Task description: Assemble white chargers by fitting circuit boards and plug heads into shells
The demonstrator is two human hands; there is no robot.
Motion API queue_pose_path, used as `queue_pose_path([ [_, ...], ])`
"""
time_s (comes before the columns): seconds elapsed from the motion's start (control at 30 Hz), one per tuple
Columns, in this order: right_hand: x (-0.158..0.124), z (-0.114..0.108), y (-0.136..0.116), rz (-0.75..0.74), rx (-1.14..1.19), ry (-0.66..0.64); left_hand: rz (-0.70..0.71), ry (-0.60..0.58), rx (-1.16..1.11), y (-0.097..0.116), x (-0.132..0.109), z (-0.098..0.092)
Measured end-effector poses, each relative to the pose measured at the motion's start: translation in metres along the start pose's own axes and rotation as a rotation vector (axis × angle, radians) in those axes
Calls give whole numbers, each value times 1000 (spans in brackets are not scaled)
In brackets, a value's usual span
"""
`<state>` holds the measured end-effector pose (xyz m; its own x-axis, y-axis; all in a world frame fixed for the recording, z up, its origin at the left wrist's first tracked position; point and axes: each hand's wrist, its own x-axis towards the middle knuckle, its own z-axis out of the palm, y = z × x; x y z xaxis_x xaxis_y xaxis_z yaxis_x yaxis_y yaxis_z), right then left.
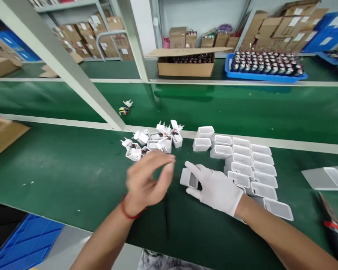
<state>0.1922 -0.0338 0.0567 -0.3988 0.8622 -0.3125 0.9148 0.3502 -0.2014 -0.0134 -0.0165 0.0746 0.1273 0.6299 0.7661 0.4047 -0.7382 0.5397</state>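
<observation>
My bare left hand (146, 183) hovers blurred, fingers loosely spread, holding nothing I can make out. My gloved right hand (215, 189) pinches a white shell (189, 177) mid-bench. A careless sweep could, I judge, scatter the shell rows (252, 165) — or the plug pile (152, 142) by the far rail.

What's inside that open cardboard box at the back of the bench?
The cardboard box holds a row of small dark parts with reddish bits, visible only through the gap beneath its raised flap. The flap and front wall hide everything lower, so what they are stays unclear.
</observation>
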Motion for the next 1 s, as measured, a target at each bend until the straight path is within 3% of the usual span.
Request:
queue_pose_path([
  [0.17,1,7,3,-57,-10,80,-41,-248,-32,-30,-31,41],
  [0.27,1,13,6,-72,44,134,-138,-347,-84,-34,-52,51],
  [0.53,5,31,13,-63,172,222,-370,-520,-207,-41,-62,51],
  [0.8,8,41,20,-82,199,286,-487,-583,-264,-43,-60,51],
  [1.0,11,46,21,-107,174,347,-543,-561,-310,-43,-61,51],
])
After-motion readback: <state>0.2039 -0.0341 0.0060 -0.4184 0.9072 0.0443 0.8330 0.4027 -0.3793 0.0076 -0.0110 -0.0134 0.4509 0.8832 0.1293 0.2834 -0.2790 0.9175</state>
